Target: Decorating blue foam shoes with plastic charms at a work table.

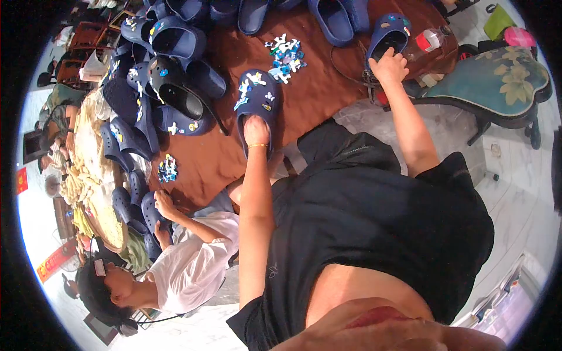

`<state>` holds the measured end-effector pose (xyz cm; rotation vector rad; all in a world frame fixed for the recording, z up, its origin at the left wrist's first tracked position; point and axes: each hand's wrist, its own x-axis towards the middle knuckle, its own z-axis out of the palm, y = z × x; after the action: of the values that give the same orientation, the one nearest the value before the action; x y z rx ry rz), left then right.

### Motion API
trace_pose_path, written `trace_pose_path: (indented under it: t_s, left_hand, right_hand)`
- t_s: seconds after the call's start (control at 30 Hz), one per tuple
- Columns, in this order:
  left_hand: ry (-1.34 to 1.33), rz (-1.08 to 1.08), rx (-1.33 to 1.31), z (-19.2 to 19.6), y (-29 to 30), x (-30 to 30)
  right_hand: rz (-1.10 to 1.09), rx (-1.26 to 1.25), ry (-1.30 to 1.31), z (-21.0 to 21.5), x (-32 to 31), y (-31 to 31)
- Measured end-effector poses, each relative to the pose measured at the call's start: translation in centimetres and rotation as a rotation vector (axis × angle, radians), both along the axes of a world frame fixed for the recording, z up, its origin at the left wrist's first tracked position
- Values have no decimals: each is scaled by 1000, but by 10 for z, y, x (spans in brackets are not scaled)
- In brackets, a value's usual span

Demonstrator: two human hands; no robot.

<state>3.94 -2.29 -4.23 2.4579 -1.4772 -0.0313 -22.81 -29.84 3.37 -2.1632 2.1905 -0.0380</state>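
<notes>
A navy clog (260,100) with several white, blue and yellow charms on its upper is in front of me, toe pointing away. My left hand (256,130) reaches into its foot opening, so the fingers are hidden. Off to the right, my right hand (389,67) is at the heel end of another decorated navy clog (393,26), its fingers apart over the opening. I cannot tell whether it bears on the shoe. Beyond the left clog lies a pile of loose charms (287,57).
More clogs crowd the left and far side of the brown cloth (319,76), including a black clog (178,96). A second charm pile (168,168) lies left. A co-worker in a white shirt (193,269) handles a navy clog (153,212). A green upholstered chair (486,79) stands right.
</notes>
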Motion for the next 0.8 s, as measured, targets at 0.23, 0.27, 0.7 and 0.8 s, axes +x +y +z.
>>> trace_pose_path:
  t_s: [0.23, 0.27, 0.7, 0.8]
  left_hand:
    - [31, -6, 42, 4, -6, 9]
    - [75, 40, 101, 2, -2, 9]
    - [169, -2, 50, 5, 4, -10]
    - [144, -3, 25, 3, 5, -11]
  right_hand:
    - [-1, 32, -38, 12, 11, -15]
    - [28, -25, -40, 12, 14, -12]
    - [-18, 41, 65, 52, 20, 10]
    - [-11, 44, 77, 53, 22, 10]
